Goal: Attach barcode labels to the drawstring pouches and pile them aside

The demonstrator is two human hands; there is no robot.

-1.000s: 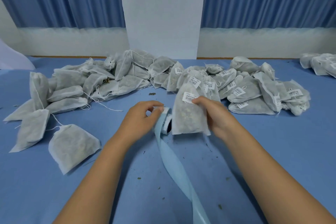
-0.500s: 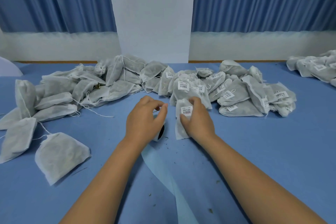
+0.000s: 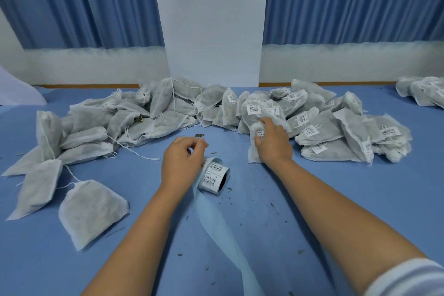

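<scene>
My right hand (image 3: 272, 143) grips a white labelled drawstring pouch (image 3: 255, 142) at the near edge of the labelled pile (image 3: 319, 125), which spreads across the right of the blue table (image 3: 336, 187). My left hand (image 3: 183, 162) rests against a roll of barcode labels (image 3: 213, 176) lying on its side, fingers curled with the tips pinched together; whether a label is between them is hidden. A pale blue backing strip (image 3: 216, 226) trails from the roll toward me. Unlabelled pouches (image 3: 108, 127) lie heaped at the left, one pouch (image 3: 92, 211) nearest me.
More labelled pouches (image 3: 422, 90) sit at the far right edge. Loose drawstrings (image 3: 134, 154) and dried herb bits (image 3: 199, 136) lie scattered on the table. A white wall and blue curtains stand behind the far edge.
My right hand carried the labelled pouch away from me and to the right, down onto the edge of the labelled pile. My left hand stayed by the roll, which now shows its labels.
</scene>
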